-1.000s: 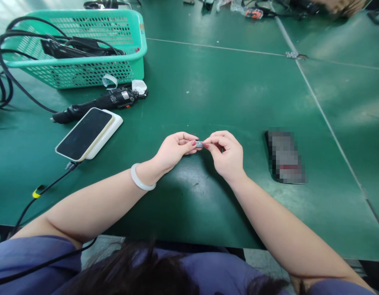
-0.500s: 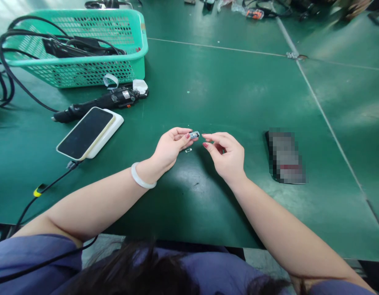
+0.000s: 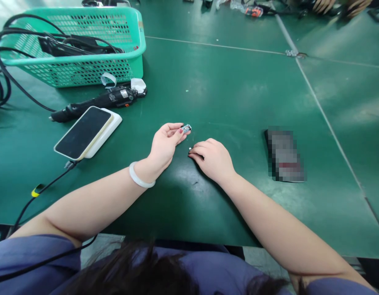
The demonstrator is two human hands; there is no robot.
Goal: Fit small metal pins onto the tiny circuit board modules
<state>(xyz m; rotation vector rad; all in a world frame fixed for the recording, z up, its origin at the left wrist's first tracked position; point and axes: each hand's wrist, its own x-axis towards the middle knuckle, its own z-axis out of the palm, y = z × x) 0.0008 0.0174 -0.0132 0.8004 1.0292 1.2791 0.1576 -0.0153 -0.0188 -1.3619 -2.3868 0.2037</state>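
Note:
Between the thumb and fingers of my left hand (image 3: 163, 143) is a small silver-grey electronic module (image 3: 186, 128), held just above the table. My right hand (image 3: 214, 159) is lower and to the right, palm down, its thumb and fingertips closed on a tiny white rectangular frame (image 3: 190, 148) at the green table surface. Only an edge of that frame shows; the fingers cover the rest. A short gap separates the two hands.
At left are a green basket (image 3: 137, 61) with black cables, a black electric screwdriver (image 3: 97, 102) and a phone (image 3: 85, 133) on a white block (image 3: 105, 135). A blurred dark object (image 3: 284, 155) lies right. Another person's hands (image 3: 324, 5) show at the far edge.
My right hand has moved down and left from beside the module to the small white frame, closing its fingers there. My left hand has shifted slightly left and up with the module.

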